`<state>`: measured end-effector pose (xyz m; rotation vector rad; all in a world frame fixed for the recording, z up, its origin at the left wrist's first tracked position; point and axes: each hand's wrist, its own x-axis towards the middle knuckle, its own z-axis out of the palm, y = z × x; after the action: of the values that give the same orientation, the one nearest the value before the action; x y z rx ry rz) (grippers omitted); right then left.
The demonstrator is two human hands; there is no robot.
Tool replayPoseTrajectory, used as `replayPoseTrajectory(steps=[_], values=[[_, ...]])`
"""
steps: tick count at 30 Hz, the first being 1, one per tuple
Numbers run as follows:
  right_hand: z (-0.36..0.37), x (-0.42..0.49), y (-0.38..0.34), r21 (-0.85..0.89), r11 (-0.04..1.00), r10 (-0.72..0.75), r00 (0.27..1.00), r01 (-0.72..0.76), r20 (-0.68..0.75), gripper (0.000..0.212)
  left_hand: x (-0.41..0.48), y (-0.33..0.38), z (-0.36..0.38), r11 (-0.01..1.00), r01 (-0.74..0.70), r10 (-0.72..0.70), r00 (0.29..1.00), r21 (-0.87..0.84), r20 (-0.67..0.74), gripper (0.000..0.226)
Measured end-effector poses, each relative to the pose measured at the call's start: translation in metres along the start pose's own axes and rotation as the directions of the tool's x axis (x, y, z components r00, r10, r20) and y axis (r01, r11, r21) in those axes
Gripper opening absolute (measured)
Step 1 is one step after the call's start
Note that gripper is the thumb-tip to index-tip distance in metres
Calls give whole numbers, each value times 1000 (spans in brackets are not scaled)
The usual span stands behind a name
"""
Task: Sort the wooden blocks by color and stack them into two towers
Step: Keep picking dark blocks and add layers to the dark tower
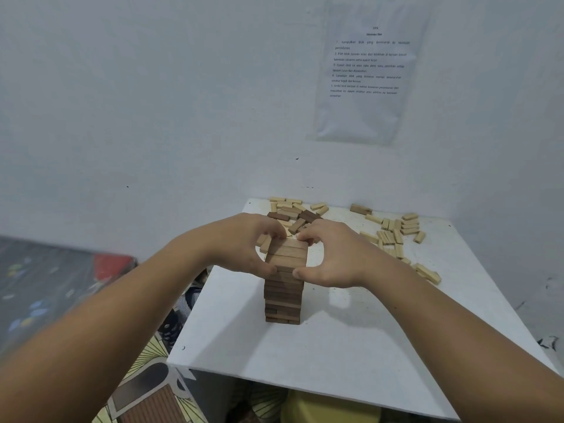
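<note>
A tall tower of dark brown wooden blocks [283, 288] stands in the middle of the white table [351, 346]. My left hand [244, 242] and my right hand [332, 254] cup its top layers from both sides, fingers and thumbs pressed against the uppermost blocks. Behind the tower lies a loose heap of pale blocks with a few dark ones [293, 213] mixed in. More pale blocks [393, 232] are scattered toward the table's back right, and some pale blocks [428, 274] lie near the right edge.
The table stands in a corner of white walls; a printed sheet [366, 71] hangs on the wall above it. A dark patterned mat with a red patch [61, 279] lies to the left, below table height. Patterned floor shows under the near left corner.
</note>
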<state>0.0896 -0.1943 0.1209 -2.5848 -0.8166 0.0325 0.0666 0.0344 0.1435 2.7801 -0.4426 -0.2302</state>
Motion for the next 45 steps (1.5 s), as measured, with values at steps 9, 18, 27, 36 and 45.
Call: replayPoseTrajectory(steps=[9,18,27,36,45], values=[[1,-2,3,0,1000,11,1000,-11,1,75,3,-3,3,999,-32,32,998,-12,51,81],[6,-2,-1,68,997,22,999,-24,40,87,6,1,7,999,-36,36,998,3,53,88],[8,0,-3,74,997,-17,999,14,48,63,7,2,7,1000,-28,28,999,-7,44,86],[8,0,-4,104,994,5,998,-12,62,62,5,3,7,1000,-18,19,999,-25,45,85],[19,-8,5,456,886,120,992,-87,-45,76,-11,-8,6,900,15,-47,997,-436,-64,86]])
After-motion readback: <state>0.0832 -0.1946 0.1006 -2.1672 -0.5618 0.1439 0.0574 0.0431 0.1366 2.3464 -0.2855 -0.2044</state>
